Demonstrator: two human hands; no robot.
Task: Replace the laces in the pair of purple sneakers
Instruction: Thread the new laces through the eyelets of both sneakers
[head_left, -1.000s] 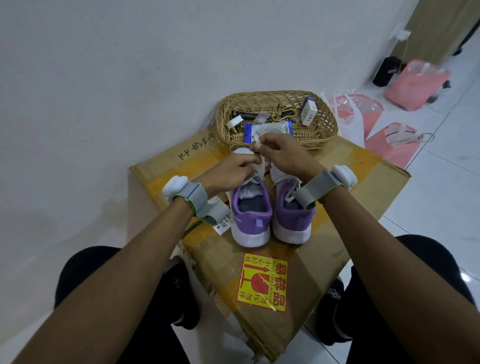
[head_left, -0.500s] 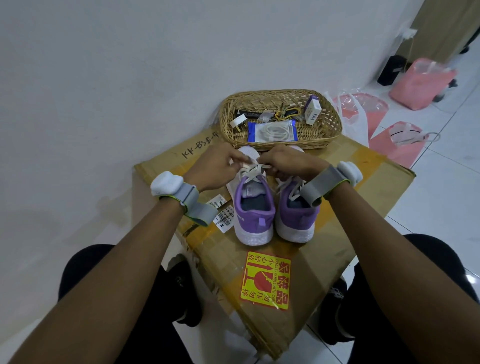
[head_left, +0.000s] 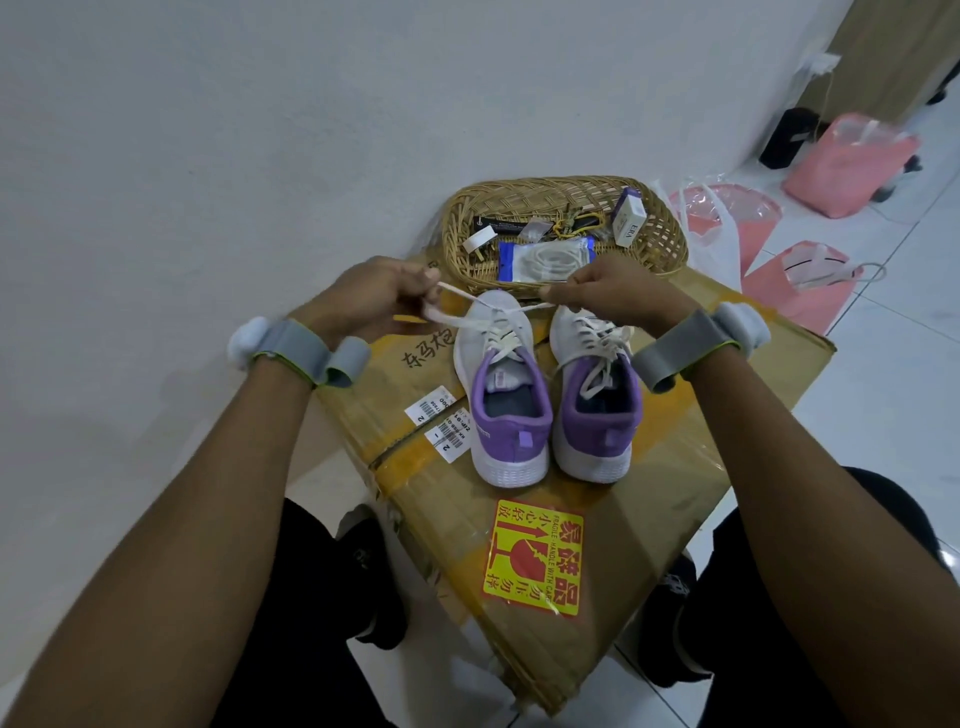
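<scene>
Just behind the sneakers (head_left: 511, 436), a wicker basket (head_left: 550, 183) — bare cardboard box (head_left: 670, 483) in front.

Person, forearms bare: grey straps (head_left: 296, 353), green-edged, loose ends curling, each with a white rounded pod (head_left: 247, 340), just behind the left hand (head_left: 374, 296) and right hand (head_left: 618, 291); black trousers (head_left: 301, 623); dark footwear (head_left: 374, 587).

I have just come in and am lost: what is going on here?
A person sits at a cardboard box. On it, the left hand and right hand each pinch an end of the white lace of the left sneaker, drawn out sideways. The right sneaker beside it is laced. A packet of laces lies in the basket.
</scene>
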